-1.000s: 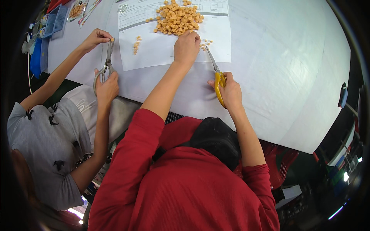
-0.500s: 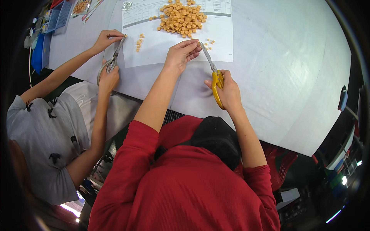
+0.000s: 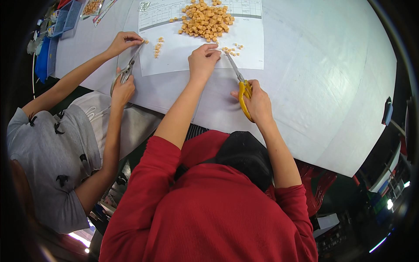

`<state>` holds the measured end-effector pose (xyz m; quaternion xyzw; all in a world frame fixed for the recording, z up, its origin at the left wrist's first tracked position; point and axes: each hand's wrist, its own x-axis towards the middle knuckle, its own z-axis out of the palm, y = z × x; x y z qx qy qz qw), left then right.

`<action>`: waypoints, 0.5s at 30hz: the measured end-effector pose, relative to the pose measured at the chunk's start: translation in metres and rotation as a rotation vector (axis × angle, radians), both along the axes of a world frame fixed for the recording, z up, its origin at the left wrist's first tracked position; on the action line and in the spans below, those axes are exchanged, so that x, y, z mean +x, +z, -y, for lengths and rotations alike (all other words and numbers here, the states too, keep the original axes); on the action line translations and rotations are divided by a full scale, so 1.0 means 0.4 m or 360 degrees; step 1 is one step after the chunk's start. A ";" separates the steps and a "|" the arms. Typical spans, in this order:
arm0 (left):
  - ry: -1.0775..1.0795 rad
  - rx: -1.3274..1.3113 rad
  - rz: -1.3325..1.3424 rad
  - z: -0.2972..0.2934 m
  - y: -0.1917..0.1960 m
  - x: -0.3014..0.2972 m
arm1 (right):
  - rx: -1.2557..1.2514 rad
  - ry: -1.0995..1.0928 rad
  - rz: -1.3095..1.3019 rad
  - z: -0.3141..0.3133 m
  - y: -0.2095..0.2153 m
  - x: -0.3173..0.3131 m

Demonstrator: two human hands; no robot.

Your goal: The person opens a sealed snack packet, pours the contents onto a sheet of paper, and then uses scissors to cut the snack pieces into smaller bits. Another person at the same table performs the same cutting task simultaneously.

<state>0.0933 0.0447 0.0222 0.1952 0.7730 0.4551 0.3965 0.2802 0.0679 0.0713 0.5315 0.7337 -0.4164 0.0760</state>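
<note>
My right hand (image 3: 259, 105) is closed round the yellow handles of a pair of scissors (image 3: 234, 67). The blades point away from me, with their tips beside several small cut orange pieces (image 3: 231, 51) on a printed white sheet (image 3: 174, 61). Just left of the tips is my left hand (image 3: 203, 63), its thumb and forefinger apart and no piece visible between them. Its fingertips are close to the near edge of a heap of orange cubes (image 3: 206, 22).
On my left a co-worker's hand (image 3: 124, 89) works grey-handled scissors (image 3: 126, 72) near the other hand's fingertips. Another small row of pieces (image 3: 158, 47) lies on the sheet's left. Blue baskets (image 3: 67, 19) and a packet of pieces (image 3: 91, 8) are at the far left.
My left hand has come away from the blade tips, moving slightly left toward the heap. More small pieces now lie by the tips. The scissors have shifted slightly nearer to me.
</note>
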 end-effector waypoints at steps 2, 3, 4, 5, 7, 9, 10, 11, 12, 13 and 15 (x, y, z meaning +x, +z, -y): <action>0.0036 0.0032 -0.0445 -0.003 0.000 -0.011 | 0.0004 -0.0018 0.0066 0.000 -0.014 0.001; 0.0056 0.0046 -0.0668 -0.003 -0.002 -0.019 | 0.0007 -0.0018 0.0078 0.000 -0.019 0.002; 0.0055 0.0020 -0.0744 -0.005 -0.012 -0.029 | 0.0010 -0.0017 0.0091 0.000 -0.023 0.003; 0.0054 -0.0005 -0.0820 -0.010 -0.030 -0.042 | 0.0013 -0.0018 0.0103 -0.001 -0.026 0.004; 0.0039 -0.0057 -0.0925 -0.024 -0.047 -0.058 | -0.0001 -0.0005 0.0130 -0.003 -0.029 0.004; 0.0008 -0.0110 -0.0987 -0.035 -0.054 -0.067 | -0.0011 -0.0006 0.0124 -0.004 -0.029 0.004; -0.0004 -0.0136 -0.0942 -0.036 -0.053 -0.069 | -0.0014 -0.0014 0.0104 -0.003 -0.025 0.004; -0.0016 -0.0163 -0.0896 -0.037 -0.051 -0.072 | -0.0017 -0.0020 0.0085 -0.002 -0.023 0.003; -0.0031 -0.0192 -0.0856 -0.038 -0.047 -0.076 | -0.0026 -0.0012 0.0051 -0.002 -0.024 0.000; 0.0006 -0.0213 -0.0703 -0.034 -0.044 -0.081 | -0.0035 -0.0003 0.0018 -0.001 -0.026 -0.002; 0.0076 -0.0252 -0.0400 -0.017 -0.033 -0.096 | -0.0098 0.0024 -0.0015 -0.001 -0.030 -0.013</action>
